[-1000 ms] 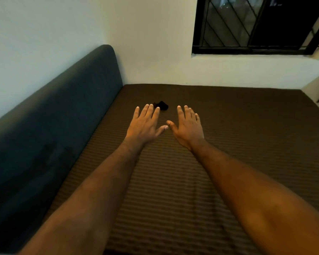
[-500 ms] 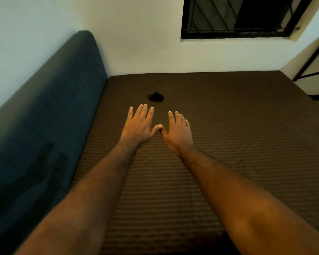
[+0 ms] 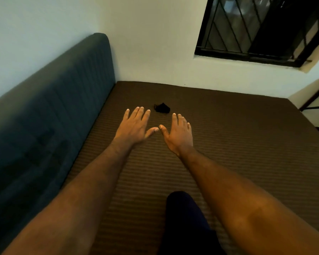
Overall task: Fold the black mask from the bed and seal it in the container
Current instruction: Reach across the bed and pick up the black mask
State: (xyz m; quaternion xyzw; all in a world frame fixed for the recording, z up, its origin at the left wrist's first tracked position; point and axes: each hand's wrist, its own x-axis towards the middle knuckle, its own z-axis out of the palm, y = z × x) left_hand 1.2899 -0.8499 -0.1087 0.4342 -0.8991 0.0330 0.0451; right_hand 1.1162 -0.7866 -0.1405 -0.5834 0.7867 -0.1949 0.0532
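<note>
Fingers (image 3: 139,115) of both hands spread, seemingly just short of the black mask (image 3: 162,108).

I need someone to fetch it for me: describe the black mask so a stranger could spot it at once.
Start at the bed with its brown striped cover, pushed into the corner by the blue headboard. The black mask lies crumpled just beyond the fingertips of the left hand and right hand; it is the only loose object there.

Window (image 3: 265,26) cropped; mask (image 3: 162,108) details unclear
</note>
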